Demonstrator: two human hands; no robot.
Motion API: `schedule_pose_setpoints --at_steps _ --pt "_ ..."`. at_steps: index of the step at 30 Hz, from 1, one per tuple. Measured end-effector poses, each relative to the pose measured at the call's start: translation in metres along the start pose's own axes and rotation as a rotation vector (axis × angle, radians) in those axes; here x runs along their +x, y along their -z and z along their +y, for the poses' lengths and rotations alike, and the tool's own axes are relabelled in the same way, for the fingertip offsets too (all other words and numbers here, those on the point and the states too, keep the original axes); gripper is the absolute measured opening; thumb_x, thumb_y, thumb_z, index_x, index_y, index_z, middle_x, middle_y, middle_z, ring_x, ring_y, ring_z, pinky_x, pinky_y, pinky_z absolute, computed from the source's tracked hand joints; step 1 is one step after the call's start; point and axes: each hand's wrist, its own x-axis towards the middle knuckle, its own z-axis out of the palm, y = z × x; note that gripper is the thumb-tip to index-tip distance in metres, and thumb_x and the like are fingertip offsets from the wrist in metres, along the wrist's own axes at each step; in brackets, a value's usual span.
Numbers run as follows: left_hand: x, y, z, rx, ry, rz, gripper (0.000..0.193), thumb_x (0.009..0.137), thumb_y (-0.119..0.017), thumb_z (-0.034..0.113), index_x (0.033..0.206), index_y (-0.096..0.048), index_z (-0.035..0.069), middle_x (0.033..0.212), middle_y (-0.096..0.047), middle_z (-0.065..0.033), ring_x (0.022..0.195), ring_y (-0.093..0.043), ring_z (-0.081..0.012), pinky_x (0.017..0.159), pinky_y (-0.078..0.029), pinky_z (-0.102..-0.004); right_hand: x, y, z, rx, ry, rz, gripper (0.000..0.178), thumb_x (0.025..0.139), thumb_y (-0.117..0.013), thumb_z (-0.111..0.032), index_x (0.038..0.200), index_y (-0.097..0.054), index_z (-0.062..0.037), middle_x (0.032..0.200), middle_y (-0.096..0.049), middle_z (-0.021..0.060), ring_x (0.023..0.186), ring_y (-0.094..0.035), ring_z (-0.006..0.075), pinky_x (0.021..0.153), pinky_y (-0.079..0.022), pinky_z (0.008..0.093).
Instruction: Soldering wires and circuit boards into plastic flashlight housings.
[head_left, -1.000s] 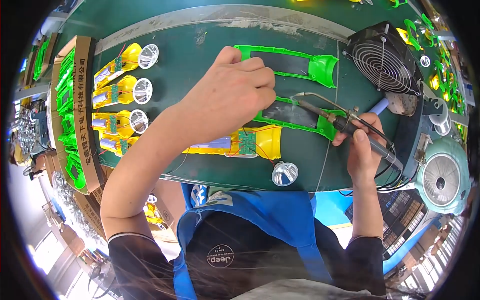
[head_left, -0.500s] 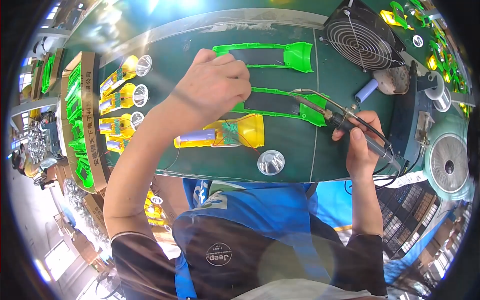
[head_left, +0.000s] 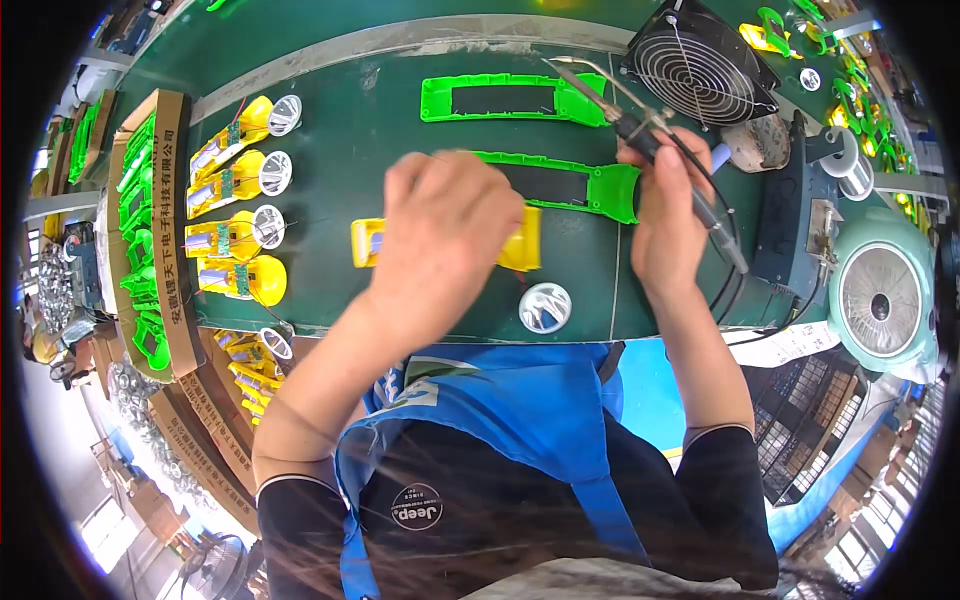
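Head view: left hand (head_left: 447, 235), grip unclear, is covering yellow housing (head_left: 526, 240); rightward, right hand (head_left: 672, 220) is clasping soldering iron handle (head_left: 718, 228), likely avoiding heat.

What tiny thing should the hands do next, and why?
Perhaps the right hand should slowly bring the tip of the soldering iron toward the yellow housing. The tip points away, by the farther green shell, while the left hand covers the housing's middle; I can't tell whether it touches.
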Motion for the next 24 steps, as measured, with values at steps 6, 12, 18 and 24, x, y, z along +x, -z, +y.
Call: schedule_pose_setpoints --at_steps 6,12,18,24 --pt "0.001 -0.023 0.01 0.029 -0.015 0.112 0.015 0.069 -0.06 0.011 0.084 -0.058 0.01 0.078 -0.055 -0.0029 0.087 -0.056 -0.0206 0.085 -0.039 -0.0367 -0.03 -0.016 0.007 0.201 -0.086 -0.062 0.027 0.095 -0.051 -0.023 0.113 -0.048 -0.0024 0.103 -0.058 0.0131 0.091 -0.054 0.0192 0.088 -0.04 0.0352" --pt "0.003 -0.025 0.009 0.013 0.076 -0.018 0.014 0.072 -0.061 0.007 0.086 -0.06 0.01 0.078 -0.056 -0.0042 0.08 -0.058 -0.0225 0.079 -0.041 -0.0365 -0.023 0.04 -0.009 0.275 -0.132 -0.08 0.028 0.092 -0.059 -0.021 0.108 -0.049 -0.0001 0.096 -0.061 0.0136 0.085 -0.062 0.0219 0.087 -0.048 0.0383" --pt "0.021 -0.014 0.009 0.096 0.075 -0.29 0.012 0.072 -0.062 0.006 0.084 -0.061 0.008 0.075 -0.059 -0.0078 0.078 -0.061 -0.0243 0.075 -0.043 -0.0358 0.01 0.07 -0.034 -0.145 -0.368 -0.341 0.019 0.085 -0.062 -0.015 0.092 -0.056 0.0012 0.073 -0.062 0.0071 0.065 -0.059 0.0113 0.066 -0.046 0.0242" --pt "0.032 -0.011 0.01 0.107 0.095 -0.43 0.008 0.073 -0.058 0.004 0.08 -0.059 0.008 0.073 -0.056 -0.0077 0.077 -0.057 -0.0266 0.078 -0.04 -0.0369 0.012 0.059 -0.033 -0.22 -0.423 -0.454 0.017 0.085 -0.065 -0.01 0.093 -0.056 0.0015 0.08 -0.063 0.0054 0.068 -0.062 0.0094 0.062 -0.048 0.022"
